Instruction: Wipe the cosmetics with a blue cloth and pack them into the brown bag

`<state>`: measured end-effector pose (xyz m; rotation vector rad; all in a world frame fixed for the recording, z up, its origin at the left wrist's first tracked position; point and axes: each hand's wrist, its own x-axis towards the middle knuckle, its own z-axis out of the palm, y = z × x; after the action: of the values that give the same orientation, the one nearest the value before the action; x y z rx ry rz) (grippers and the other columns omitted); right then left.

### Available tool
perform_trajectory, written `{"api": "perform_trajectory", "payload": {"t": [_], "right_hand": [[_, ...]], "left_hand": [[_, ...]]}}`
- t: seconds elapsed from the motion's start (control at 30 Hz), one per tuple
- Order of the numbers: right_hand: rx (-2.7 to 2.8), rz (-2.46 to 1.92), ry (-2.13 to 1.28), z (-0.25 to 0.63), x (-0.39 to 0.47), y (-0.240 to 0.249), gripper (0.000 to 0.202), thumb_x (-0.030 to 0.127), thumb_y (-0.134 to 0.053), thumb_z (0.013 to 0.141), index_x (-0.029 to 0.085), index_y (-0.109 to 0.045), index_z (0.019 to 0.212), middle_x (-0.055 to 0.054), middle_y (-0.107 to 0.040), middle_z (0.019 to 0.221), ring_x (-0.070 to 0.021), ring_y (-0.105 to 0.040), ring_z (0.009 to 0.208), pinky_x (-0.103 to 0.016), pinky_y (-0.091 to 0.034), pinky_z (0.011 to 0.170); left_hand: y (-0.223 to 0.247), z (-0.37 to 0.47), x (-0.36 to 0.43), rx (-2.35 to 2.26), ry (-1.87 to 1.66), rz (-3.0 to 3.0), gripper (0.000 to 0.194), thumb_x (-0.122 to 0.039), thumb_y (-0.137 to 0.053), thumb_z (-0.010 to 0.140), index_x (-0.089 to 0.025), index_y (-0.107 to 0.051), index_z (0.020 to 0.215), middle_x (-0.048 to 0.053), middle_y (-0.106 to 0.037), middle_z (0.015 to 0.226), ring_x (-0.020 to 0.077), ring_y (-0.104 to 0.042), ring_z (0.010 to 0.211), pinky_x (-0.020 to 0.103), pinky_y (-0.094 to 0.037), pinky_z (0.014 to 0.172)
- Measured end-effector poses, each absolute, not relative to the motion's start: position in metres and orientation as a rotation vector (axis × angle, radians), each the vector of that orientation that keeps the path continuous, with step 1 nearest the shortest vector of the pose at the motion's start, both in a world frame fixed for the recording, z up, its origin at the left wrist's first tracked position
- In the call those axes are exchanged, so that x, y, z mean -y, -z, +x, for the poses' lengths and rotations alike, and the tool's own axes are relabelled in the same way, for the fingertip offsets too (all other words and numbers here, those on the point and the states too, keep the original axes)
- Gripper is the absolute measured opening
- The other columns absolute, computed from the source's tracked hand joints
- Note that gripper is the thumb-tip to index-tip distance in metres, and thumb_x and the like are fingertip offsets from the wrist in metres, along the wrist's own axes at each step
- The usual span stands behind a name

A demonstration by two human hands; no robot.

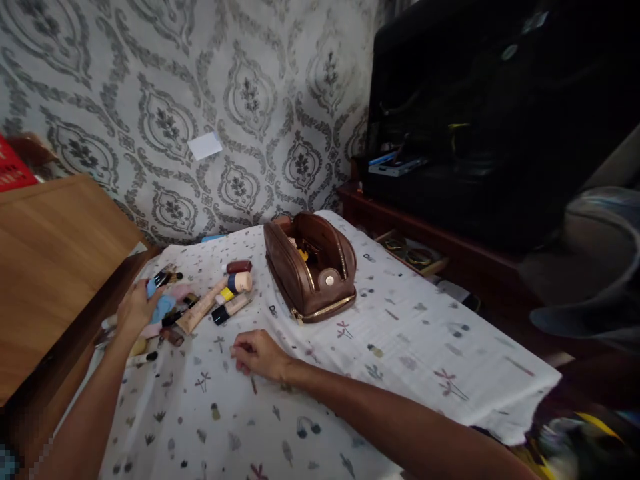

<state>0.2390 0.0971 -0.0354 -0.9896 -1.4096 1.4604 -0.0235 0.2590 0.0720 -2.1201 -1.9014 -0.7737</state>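
Note:
At the left of the patterned cloth, my left hand (pixel 137 308) reaches into a pile of cosmetics, its fingers closed at a light blue item (pixel 163 308); what exactly they grip is too small to tell. My right hand (pixel 259 355) rests over the cloth in front of the bag, fingers curled together, and whether anything is inside them is hidden. Between the pile and the bag lie a beige tube (pixel 200 310), a bottle with a black cap (pixel 231 309), a blue-banded bottle (pixel 240 283) and a dark red item (pixel 239 267). The brown bag (pixel 313 270) stands unzipped, with small things inside.
A white patterned cloth (pixel 400 347) covers the surface. A wooden panel (pixel 65 267) borders it on the left, the patterned wall (pixel 250 113) behind. At the right are a large black screen (pixel 490 133), an open drawer (pixel 417 257) and a chair (pixel 600 267).

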Motion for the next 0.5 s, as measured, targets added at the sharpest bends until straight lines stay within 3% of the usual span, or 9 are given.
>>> {"api": "perform_trajectory", "payload": {"t": [0.1, 0.23, 0.3, 0.4, 0.5], "right_hand": [[1.186, -0.865, -1.482, 0.237, -0.102, 0.038, 0.026, 0.042, -0.068, 0.086, 0.018, -0.066, 0.094, 0.0, -0.065, 0.077, -0.0132, -0.062, 0.067, -0.025, -0.05, 0.063], [0.824, -0.602, -1.622, 0.235, -0.109, 0.037, 0.048, 0.06, -0.07, 0.08, 0.024, -0.066, 0.113, -0.004, -0.071, 0.105, -0.019, -0.067, 0.093, -0.032, -0.055, 0.081], [0.665, -0.557, -1.68, 0.237, -0.111, 0.036, 0.047, 0.06, -0.071, 0.081, 0.026, -0.065, 0.113, -0.003, -0.073, 0.105, -0.0199, -0.068, 0.093, -0.033, -0.055, 0.083], [0.483, -0.599, -1.726, 0.24, -0.113, 0.032, 0.037, 0.052, -0.069, 0.085, 0.024, -0.063, 0.108, -0.002, -0.074, 0.097, -0.0196, -0.069, 0.089, -0.033, -0.056, 0.082], [0.397, -0.621, -1.794, 0.245, -0.114, 0.026, 0.035, 0.055, -0.057, 0.094, 0.022, -0.06, 0.103, -0.003, -0.073, 0.087, -0.019, -0.07, 0.081, -0.033, -0.057, 0.076]], "left_hand": [[-0.057, 0.008, -0.218, 1.799, 0.861, -2.327, 0.039, -0.06, -0.043, 0.087, -0.023, -0.057, 0.092, 0.001, -0.064, 0.079, 0.0256, -0.066, 0.079, 0.044, -0.057, 0.078], [-0.014, 0.073, -0.147, 1.532, 1.06, -2.703, 0.039, -0.048, -0.045, 0.094, -0.019, -0.058, 0.118, 0.01, -0.069, 0.106, 0.0264, -0.068, 0.098, 0.043, -0.056, 0.091], [0.001, 0.098, -0.121, 1.504, 0.955, -2.719, 0.041, -0.039, -0.044, 0.095, -0.019, -0.057, 0.128, 0.013, -0.067, 0.116, 0.0283, -0.066, 0.11, 0.043, -0.055, 0.093], [0.003, 0.109, -0.107, 1.45, 0.788, -2.783, 0.047, -0.025, -0.043, 0.093, -0.018, -0.052, 0.138, 0.015, -0.066, 0.126, 0.0271, -0.066, 0.11, 0.043, -0.055, 0.094], [-0.017, 0.095, -0.111, 1.476, 0.711, -2.814, 0.04, -0.018, -0.043, 0.09, -0.021, -0.063, 0.124, 0.011, -0.073, 0.111, 0.0253, -0.069, 0.102, 0.039, -0.054, 0.094]]}}
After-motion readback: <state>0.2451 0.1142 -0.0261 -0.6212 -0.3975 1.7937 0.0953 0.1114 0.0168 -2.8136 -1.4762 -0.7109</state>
